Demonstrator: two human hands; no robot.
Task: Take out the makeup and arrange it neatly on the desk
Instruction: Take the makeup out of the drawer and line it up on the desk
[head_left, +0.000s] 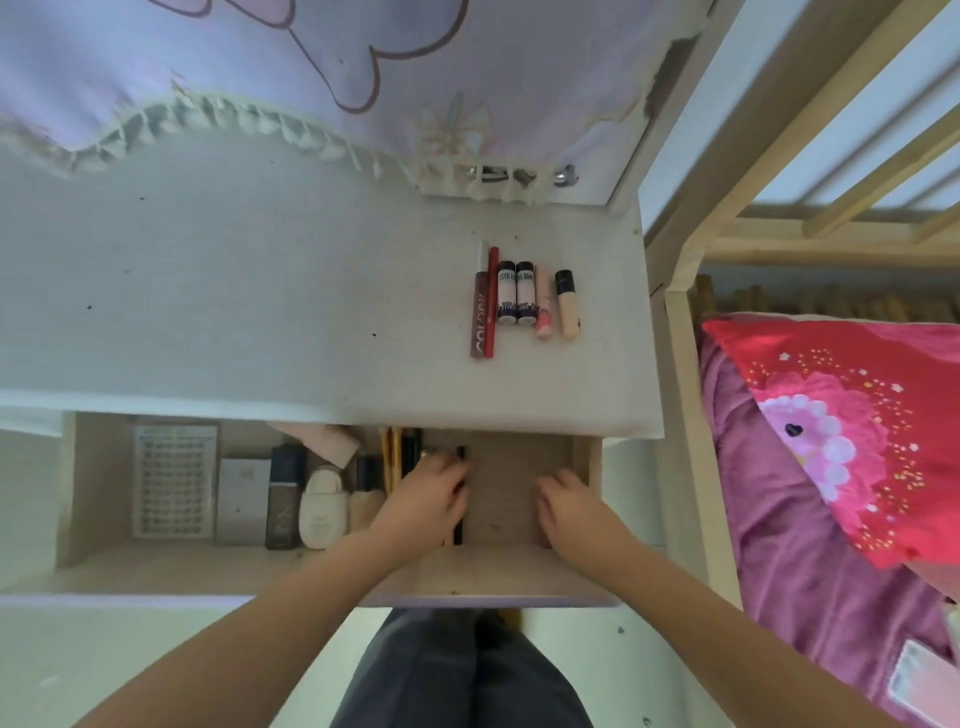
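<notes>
Both hands reach palm-down into drawer (498, 571); left hand (426, 499) over pencils (400, 457); right hand (571, 506) empty.

Just one view here, a wide-angle head cam looking almost straight down from above the white wooden table (260, 312) and the open pale wood drawer (519, 577) under its front edge. It sits fairly close, forearms reaching in from the bottom, with edges bowed by the lens. Far side of the table is up top, pink-covered bed (810, 519) off right.
</notes>
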